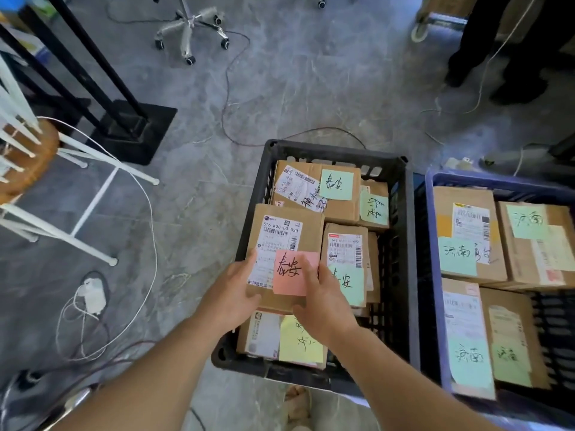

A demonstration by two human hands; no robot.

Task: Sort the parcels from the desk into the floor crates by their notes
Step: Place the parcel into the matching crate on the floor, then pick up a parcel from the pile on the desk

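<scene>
Fingers of both your hands are clamped on one cardboard parcel. Your left hand grips its near-left corner. Your right hand holds the near edge, with the thumb lying across the pink note stuck on top.

You are holding the parcel over the near-left part of the black crate. It sits above the parcels already packed there, but whether it rests on them or hangs just clear cannot be told.

This looks like the placing step. The writing on the pink note seems to match that on the green notes in this crate. The notes in the blue crate to the right carry different characters, so you appear to be at the correct crate.

Both forearms reach forward and down from the near edge, converging on the parcel with your wrists fairly straight.

Next, you will probably need to set the parcel down flat on the boxes below, keeping the note face up. Then loosen both grips and draw your hands back towards you without dragging the note loose.
</scene>
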